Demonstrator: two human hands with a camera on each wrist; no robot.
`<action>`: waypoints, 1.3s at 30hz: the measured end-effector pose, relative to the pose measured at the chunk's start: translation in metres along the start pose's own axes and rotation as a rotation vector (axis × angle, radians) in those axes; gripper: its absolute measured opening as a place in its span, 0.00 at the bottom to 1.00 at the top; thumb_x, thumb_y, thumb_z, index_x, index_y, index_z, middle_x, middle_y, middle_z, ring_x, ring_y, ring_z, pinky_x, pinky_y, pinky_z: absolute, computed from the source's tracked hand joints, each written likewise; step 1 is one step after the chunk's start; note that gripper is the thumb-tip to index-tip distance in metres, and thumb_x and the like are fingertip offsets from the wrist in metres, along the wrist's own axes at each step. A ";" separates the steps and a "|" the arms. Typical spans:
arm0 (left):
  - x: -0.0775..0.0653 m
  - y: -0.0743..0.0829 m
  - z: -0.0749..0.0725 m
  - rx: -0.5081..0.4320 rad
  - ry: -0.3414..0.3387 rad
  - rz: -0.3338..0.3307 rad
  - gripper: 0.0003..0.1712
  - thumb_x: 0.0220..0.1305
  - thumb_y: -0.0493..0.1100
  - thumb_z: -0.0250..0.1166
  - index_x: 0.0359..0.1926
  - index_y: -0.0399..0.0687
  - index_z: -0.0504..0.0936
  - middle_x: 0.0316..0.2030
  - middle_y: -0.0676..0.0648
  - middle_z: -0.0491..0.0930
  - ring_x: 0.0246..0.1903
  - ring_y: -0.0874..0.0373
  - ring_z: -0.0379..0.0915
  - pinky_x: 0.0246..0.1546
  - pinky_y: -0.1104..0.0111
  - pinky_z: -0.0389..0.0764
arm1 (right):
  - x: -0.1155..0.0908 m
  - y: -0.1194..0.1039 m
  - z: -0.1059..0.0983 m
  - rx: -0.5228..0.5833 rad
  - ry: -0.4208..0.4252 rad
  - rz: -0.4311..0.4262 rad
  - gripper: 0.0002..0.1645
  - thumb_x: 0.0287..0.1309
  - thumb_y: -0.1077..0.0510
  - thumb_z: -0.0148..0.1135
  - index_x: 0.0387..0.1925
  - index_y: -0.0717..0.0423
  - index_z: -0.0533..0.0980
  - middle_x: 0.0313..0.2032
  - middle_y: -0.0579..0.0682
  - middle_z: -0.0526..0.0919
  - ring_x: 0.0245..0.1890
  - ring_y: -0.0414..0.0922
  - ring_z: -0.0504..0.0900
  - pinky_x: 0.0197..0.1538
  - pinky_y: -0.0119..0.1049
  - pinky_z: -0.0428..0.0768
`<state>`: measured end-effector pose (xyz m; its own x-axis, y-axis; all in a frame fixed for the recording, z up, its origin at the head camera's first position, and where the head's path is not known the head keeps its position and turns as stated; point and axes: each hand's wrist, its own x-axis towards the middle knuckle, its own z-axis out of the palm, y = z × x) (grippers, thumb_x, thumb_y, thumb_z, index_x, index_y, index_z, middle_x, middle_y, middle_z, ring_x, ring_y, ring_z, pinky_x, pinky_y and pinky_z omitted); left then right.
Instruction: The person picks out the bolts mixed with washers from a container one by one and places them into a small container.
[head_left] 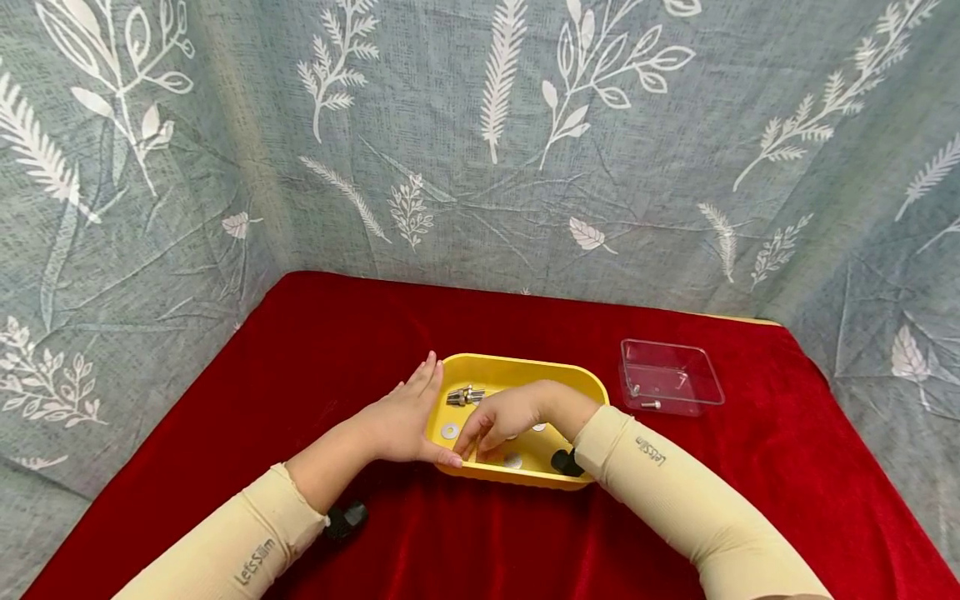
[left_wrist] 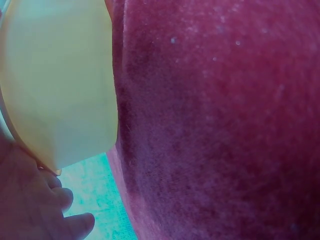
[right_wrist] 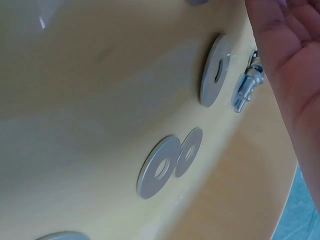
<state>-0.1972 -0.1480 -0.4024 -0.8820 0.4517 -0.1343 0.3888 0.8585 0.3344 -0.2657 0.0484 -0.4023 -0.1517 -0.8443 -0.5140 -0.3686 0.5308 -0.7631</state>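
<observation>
My left hand (head_left: pixel 405 421) rests along the left rim of a yellow bin (head_left: pixel 525 363), its fingers straight and its thumb on the front rim. In the left wrist view, fingertips show at the edge of the bin's outer wall (left_wrist: pixel 60 85). Inside the bin my right hand (head_left: pixel 510 417) reaches down with bent fingers near the front left corner. Its fingertips are partly hidden, so I cannot tell whether they pinch anything. Flat metal washers (right_wrist: pixel 159 167) lie spread on the bin floor. Metal bolt-like hardware (head_left: pixel 465 396) lies at the back left.
To the right stands a clear plastic box (head_left: pixel 671 343), with a small screw (head_left: pixel 651 404) and other small pieces in view at it. A red cloth (head_left: pixel 360 325) covers the table. Patterned grey-green curtains (head_left: pixel 450 167) hang behind and at both sides.
</observation>
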 end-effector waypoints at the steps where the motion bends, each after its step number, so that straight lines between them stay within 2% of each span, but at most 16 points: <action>1: 0.000 0.000 0.000 -0.003 -0.002 0.002 0.78 0.33 0.81 0.59 0.69 0.34 0.34 0.69 0.38 0.26 0.69 0.48 0.26 0.63 0.50 0.50 | 0.001 -0.001 0.000 -0.016 0.010 -0.014 0.21 0.61 0.70 0.49 0.52 0.53 0.76 0.42 0.42 0.81 0.34 0.34 0.76 0.39 0.25 0.73; 4: 0.000 -0.001 0.000 -0.007 -0.003 0.004 0.78 0.33 0.81 0.58 0.69 0.34 0.34 0.69 0.38 0.25 0.69 0.48 0.25 0.63 0.49 0.50 | 0.003 -0.002 -0.001 -0.068 0.054 -0.035 0.22 0.61 0.69 0.50 0.54 0.52 0.75 0.45 0.42 0.80 0.34 0.33 0.75 0.37 0.24 0.71; 7: 0.000 -0.001 0.001 0.000 -0.004 0.004 0.78 0.33 0.81 0.58 0.69 0.35 0.34 0.69 0.38 0.25 0.69 0.48 0.25 0.64 0.50 0.50 | 0.002 -0.001 -0.004 -0.109 0.133 -0.039 0.20 0.60 0.67 0.53 0.54 0.54 0.76 0.46 0.44 0.80 0.32 0.34 0.75 0.35 0.25 0.72; 10: 0.001 -0.001 0.001 0.008 -0.004 0.006 0.78 0.33 0.82 0.57 0.69 0.35 0.34 0.69 0.38 0.25 0.69 0.48 0.25 0.64 0.50 0.50 | 0.001 0.001 -0.007 -0.181 0.233 -0.044 0.18 0.58 0.64 0.58 0.51 0.55 0.77 0.44 0.45 0.81 0.28 0.36 0.72 0.33 0.25 0.72; 12: 0.001 -0.001 0.001 0.012 -0.006 0.004 0.78 0.33 0.82 0.57 0.69 0.35 0.34 0.69 0.39 0.24 0.69 0.49 0.26 0.64 0.50 0.49 | 0.000 0.003 -0.009 -0.193 0.290 -0.034 0.16 0.58 0.63 0.58 0.49 0.56 0.78 0.42 0.46 0.82 0.27 0.37 0.74 0.33 0.27 0.74; 14: 0.001 -0.001 0.001 0.013 -0.009 0.001 0.78 0.33 0.82 0.57 0.69 0.35 0.34 0.69 0.39 0.24 0.69 0.49 0.26 0.64 0.51 0.49 | 0.000 0.005 -0.011 -0.219 0.347 -0.033 0.15 0.58 0.63 0.58 0.47 0.56 0.79 0.41 0.44 0.83 0.32 0.34 0.76 0.40 0.26 0.74; 18: 0.001 -0.001 0.001 0.005 -0.019 -0.008 0.77 0.33 0.81 0.57 0.69 0.36 0.34 0.69 0.40 0.23 0.69 0.49 0.26 0.64 0.51 0.49 | -0.002 0.006 -0.013 -0.234 0.450 -0.030 0.13 0.59 0.63 0.57 0.45 0.56 0.79 0.39 0.45 0.83 0.38 0.34 0.78 0.46 0.29 0.74; 24: 0.001 0.000 0.001 -0.011 -0.022 -0.022 0.77 0.34 0.79 0.60 0.69 0.36 0.33 0.69 0.40 0.23 0.69 0.49 0.27 0.64 0.51 0.49 | -0.003 0.007 -0.016 -0.271 0.583 -0.028 0.11 0.58 0.64 0.58 0.42 0.56 0.80 0.39 0.45 0.82 0.41 0.38 0.78 0.47 0.30 0.74; 31: 0.001 0.000 -0.001 -0.016 -0.020 -0.021 0.77 0.35 0.78 0.62 0.69 0.36 0.33 0.69 0.40 0.23 0.69 0.49 0.27 0.64 0.50 0.49 | -0.002 0.010 -0.017 -0.306 0.601 0.048 0.13 0.57 0.64 0.58 0.45 0.55 0.79 0.43 0.44 0.81 0.44 0.40 0.77 0.49 0.31 0.74; 39: 0.002 -0.001 0.000 -0.008 -0.023 -0.021 0.76 0.36 0.78 0.61 0.69 0.36 0.33 0.69 0.40 0.23 0.69 0.48 0.27 0.64 0.50 0.49 | 0.000 0.016 -0.016 -0.320 0.592 0.088 0.14 0.56 0.65 0.59 0.45 0.54 0.79 0.42 0.44 0.81 0.44 0.40 0.78 0.49 0.32 0.74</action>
<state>-0.1987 -0.1476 -0.4032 -0.8836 0.4390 -0.1628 0.3677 0.8659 0.3391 -0.2863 0.0558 -0.4076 -0.6364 -0.7455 -0.1982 -0.5713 0.6281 -0.5283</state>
